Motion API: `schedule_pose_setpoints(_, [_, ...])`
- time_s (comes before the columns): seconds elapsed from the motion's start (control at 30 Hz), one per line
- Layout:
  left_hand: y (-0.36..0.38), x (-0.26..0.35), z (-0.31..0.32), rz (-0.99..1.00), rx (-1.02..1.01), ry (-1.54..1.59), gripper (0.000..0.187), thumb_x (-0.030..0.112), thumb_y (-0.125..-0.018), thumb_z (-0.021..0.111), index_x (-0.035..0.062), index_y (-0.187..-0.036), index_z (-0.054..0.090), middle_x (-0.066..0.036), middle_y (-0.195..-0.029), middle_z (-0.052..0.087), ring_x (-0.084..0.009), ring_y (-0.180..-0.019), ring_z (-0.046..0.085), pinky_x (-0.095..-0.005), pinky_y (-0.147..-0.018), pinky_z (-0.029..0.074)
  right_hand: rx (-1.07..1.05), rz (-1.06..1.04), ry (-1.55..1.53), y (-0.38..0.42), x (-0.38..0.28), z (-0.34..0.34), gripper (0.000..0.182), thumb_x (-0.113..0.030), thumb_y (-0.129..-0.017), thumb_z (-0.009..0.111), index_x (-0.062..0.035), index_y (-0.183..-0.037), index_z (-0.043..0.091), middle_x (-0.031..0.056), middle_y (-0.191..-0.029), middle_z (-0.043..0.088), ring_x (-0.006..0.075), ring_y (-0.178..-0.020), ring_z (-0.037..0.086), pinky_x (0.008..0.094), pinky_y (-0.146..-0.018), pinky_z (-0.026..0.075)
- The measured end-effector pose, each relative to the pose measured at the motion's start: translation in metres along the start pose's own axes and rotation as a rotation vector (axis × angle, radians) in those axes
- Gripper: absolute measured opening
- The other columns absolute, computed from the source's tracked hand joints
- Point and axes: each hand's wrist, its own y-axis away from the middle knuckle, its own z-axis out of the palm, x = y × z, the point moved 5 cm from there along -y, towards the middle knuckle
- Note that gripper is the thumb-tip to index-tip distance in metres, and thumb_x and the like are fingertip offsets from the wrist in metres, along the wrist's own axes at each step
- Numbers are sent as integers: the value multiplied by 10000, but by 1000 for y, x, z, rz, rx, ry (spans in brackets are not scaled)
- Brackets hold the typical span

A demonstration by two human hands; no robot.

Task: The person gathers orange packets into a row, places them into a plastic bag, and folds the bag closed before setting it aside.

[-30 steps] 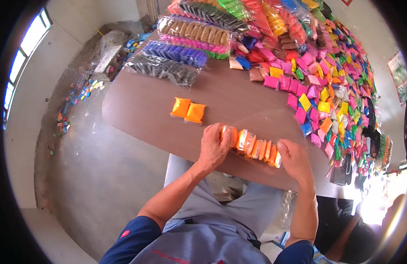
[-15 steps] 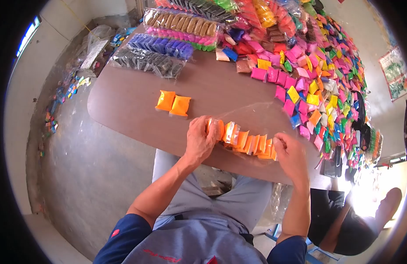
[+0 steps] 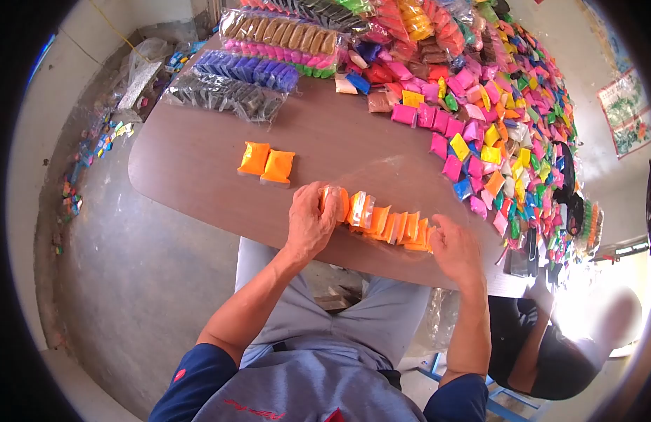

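A row of small orange packets (image 3: 379, 221) stands on edge near the front of the brown table (image 3: 199, 155), pressed together. My left hand (image 3: 313, 219) is closed round the row's left end. At the right end my right hand (image 3: 454, 247) has its fingers bent against the last packet. Clear plastic film shows faintly around the row; its edges are hard to make out. Two more orange packets, one (image 3: 254, 158) and another (image 3: 278, 167), lie flat side by side, beyond my left hand.
Bagged rows of black (image 3: 223, 97), blue (image 3: 247, 70) and brown packets (image 3: 280, 34) lie at the back left. A large heap of mixed coloured packets (image 3: 491, 133) covers the right side. A co-worker (image 3: 543, 348) sits at the lower right.
The whole view has shifted slightly, moving the table's contents left in the frame. Both hands remain at the ends of the orange row. The co-worker's arm has moved up toward the table.
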Motion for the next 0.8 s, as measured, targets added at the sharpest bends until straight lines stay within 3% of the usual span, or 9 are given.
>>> schedule_pose_setpoints(0.23, [0, -4, 1, 7, -24, -12, 226, 207, -979, 579, -9, -990, 645, -176, -963, 660, -373, -984, 595, -450, -923, 470, -26, 89, -635, 5, -4, 25, 358, -79, -889, 686, 19, -1229, 639, 151, -960, 733, 186, -756, 713, 319, -693, 559])
schedule_pose_setpoints(0.33, [0, -2, 0, -12, -30, -6, 228, 211, -981, 576, -7, -986, 643, -176, -956, 656, -374, -981, 594, -448, -920, 469, 13, 57, -564, 6, -9, 29, 314, -60, -896, 676, 18, -1200, 658, 150, -942, 734, 176, -781, 720, 304, -686, 566])
schedule_pose_setpoints(0.63, [0, -7, 1, -27, -36, -8, 243, 229, -988, 579, -4, -1006, 645, -172, -980, 660, -373, -1003, 592, -447, -926, 467, 58, 22, -511, 3, -15, 24, 250, -99, -925, 665, 17, -1145, 685, 173, -921, 723, 260, -792, 715, 354, -750, 546])
schedule_pose_setpoints(0.8, [-1, -9, 1, -27, -54, -22, 247, 226, -985, 590, -11, -1032, 643, -181, -1014, 666, -379, -1022, 595, -446, -940, 470, 68, 34, -490, 0, -5, 25, 258, -128, -949, 645, 14, -1162, 685, 177, -910, 727, 246, -779, 717, 349, -734, 548])
